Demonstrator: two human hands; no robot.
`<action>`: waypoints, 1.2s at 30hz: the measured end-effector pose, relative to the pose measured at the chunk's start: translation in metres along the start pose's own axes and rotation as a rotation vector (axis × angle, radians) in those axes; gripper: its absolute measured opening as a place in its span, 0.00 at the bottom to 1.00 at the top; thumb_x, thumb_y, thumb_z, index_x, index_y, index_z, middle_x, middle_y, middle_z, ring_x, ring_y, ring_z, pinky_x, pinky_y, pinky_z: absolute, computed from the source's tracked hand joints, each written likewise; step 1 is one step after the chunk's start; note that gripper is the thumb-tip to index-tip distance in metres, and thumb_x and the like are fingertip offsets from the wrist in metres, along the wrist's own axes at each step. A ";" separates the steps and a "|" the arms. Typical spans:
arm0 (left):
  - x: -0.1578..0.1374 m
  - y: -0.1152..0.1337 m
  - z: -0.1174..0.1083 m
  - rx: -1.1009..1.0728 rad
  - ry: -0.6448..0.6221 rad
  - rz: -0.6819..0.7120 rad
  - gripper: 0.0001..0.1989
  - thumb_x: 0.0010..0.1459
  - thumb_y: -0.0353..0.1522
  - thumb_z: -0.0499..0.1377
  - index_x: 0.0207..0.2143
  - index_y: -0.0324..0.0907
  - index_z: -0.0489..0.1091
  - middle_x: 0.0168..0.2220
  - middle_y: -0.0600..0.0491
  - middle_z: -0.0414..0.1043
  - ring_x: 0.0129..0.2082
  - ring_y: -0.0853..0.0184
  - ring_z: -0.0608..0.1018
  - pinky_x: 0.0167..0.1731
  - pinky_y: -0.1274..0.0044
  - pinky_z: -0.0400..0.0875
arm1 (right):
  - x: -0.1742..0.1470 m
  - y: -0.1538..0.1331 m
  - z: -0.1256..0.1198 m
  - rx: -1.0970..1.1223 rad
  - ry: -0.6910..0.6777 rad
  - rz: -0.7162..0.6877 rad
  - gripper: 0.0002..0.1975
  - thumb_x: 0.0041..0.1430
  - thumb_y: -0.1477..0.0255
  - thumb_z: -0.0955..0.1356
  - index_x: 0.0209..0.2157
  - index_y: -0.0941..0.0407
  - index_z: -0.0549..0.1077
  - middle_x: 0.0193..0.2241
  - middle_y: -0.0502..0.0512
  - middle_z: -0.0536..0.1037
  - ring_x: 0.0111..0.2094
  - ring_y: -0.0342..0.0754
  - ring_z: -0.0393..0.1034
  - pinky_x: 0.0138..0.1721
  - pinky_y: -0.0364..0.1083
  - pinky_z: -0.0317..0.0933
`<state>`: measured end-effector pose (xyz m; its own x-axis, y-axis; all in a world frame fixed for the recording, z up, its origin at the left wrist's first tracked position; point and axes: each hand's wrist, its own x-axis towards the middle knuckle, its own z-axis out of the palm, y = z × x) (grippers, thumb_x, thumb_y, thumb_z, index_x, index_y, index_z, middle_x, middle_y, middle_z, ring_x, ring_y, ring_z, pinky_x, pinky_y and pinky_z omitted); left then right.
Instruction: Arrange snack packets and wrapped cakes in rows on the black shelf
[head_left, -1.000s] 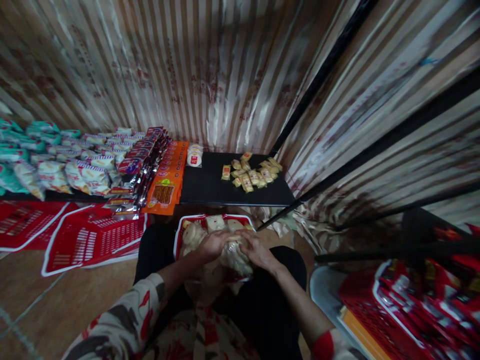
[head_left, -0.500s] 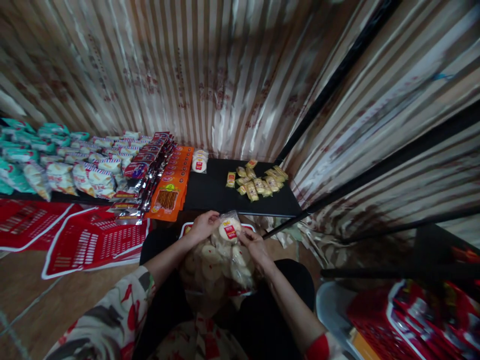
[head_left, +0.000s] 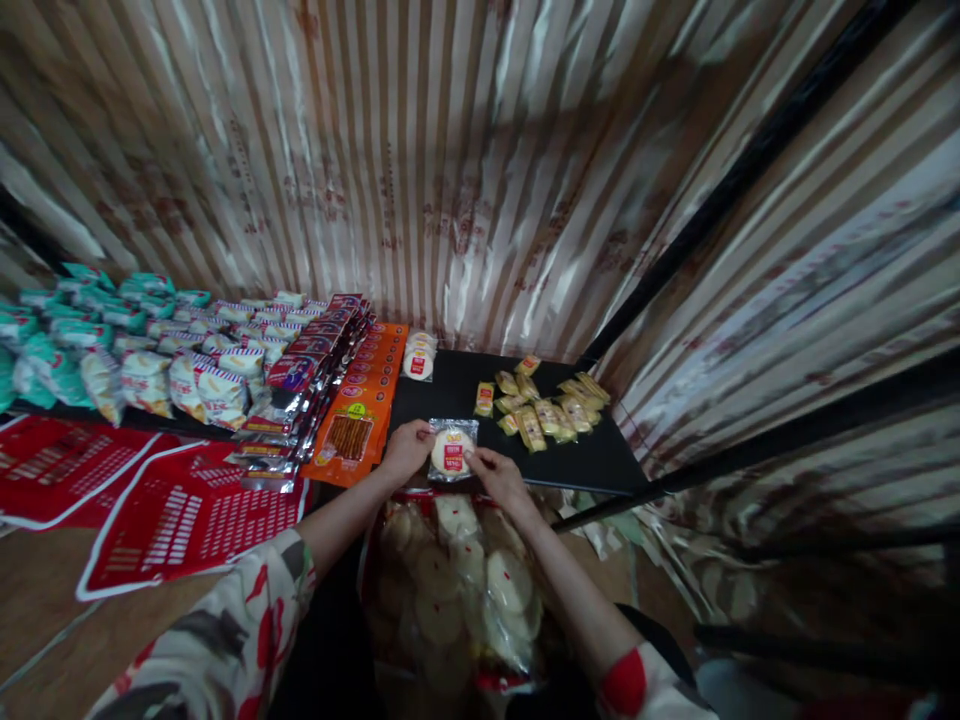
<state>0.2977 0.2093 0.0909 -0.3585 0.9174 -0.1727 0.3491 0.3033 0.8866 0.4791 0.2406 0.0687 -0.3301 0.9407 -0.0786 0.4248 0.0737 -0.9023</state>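
A clear-wrapped round white cracker packet (head_left: pixel 451 452) with a red label is held between my two hands, over the front edge of the black shelf (head_left: pixel 450 395). My left hand (head_left: pixel 409 449) pinches its upper left corner. My right hand (head_left: pixel 496 475) grips its right side between thumb and fingers. Below my hands, a basket holds several similar round cracker packets (head_left: pixel 439 590) in clear wrap. Further back on the shelf, more of these white cracker packets (head_left: pixel 418 358) lie next to the orange snack bags (head_left: pixel 360 415).
Small yellow packets (head_left: pixel 547 415) lie scattered on the shelf's right. To the left stand dark red packets (head_left: pixel 315 360), white bags (head_left: pixel 214 390) and teal bags (head_left: pixel 56 370). Red baskets (head_left: pixel 195 510) rest on the floor at left. A black pole (head_left: pixel 660 250) slants up at right.
Both hands have carried the cracker packet up and forward, from above the basket to the shelf's front edge. The view has shifted, showing more of the basket's contents.
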 end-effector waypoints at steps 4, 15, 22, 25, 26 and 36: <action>0.023 0.005 -0.013 0.105 0.087 -0.024 0.09 0.54 0.26 0.55 0.37 0.40 0.72 0.31 0.52 0.76 0.34 0.68 0.76 0.36 0.78 0.69 | 0.036 -0.007 0.016 -0.112 0.034 0.036 0.18 0.50 0.56 0.65 0.32 0.55 0.77 0.25 0.50 0.78 0.27 0.46 0.69 0.30 0.42 0.61; 0.063 0.007 -0.010 0.319 0.146 0.082 0.15 0.55 0.25 0.52 0.44 0.39 0.71 0.46 0.45 0.73 0.46 0.62 0.74 0.48 0.73 0.66 | 0.121 -0.021 0.052 -0.287 0.102 0.119 0.12 0.53 0.62 0.66 0.35 0.51 0.77 0.26 0.48 0.79 0.27 0.45 0.72 0.27 0.41 0.59; 0.080 0.002 -0.001 0.401 0.121 0.200 0.21 0.53 0.23 0.51 0.49 0.37 0.70 0.55 0.42 0.66 0.54 0.56 0.68 0.55 0.66 0.62 | 0.158 -0.027 0.057 -0.354 0.125 0.095 0.11 0.53 0.63 0.66 0.36 0.51 0.77 0.31 0.50 0.80 0.32 0.47 0.73 0.31 0.43 0.61; 0.088 0.000 0.000 0.430 0.111 0.217 0.23 0.51 0.23 0.51 0.51 0.37 0.68 0.57 0.43 0.64 0.56 0.55 0.66 0.56 0.66 0.61 | 0.169 -0.028 0.059 -0.378 0.136 0.087 0.12 0.53 0.62 0.67 0.37 0.50 0.77 0.32 0.51 0.80 0.34 0.49 0.74 0.33 0.44 0.62; 0.090 0.000 0.000 0.437 0.111 0.217 0.24 0.51 0.23 0.51 0.51 0.37 0.68 0.57 0.43 0.64 0.56 0.55 0.66 0.57 0.65 0.61 | 0.172 -0.029 0.060 -0.385 0.139 0.087 0.12 0.53 0.62 0.67 0.38 0.50 0.77 0.33 0.51 0.80 0.35 0.49 0.74 0.33 0.44 0.62; 0.104 -0.006 0.000 0.489 0.112 0.207 0.22 0.52 0.22 0.50 0.50 0.34 0.69 0.56 0.42 0.65 0.56 0.56 0.65 0.57 0.69 0.61 | 0.189 -0.037 0.066 -0.416 0.148 0.118 0.11 0.55 0.63 0.67 0.39 0.50 0.76 0.36 0.53 0.80 0.37 0.50 0.74 0.36 0.46 0.64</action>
<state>0.2586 0.3026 0.0673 -0.3202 0.9458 0.0543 0.7747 0.2284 0.5896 0.3456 0.3939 0.0596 -0.1481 0.9856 -0.0818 0.7649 0.0617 -0.6411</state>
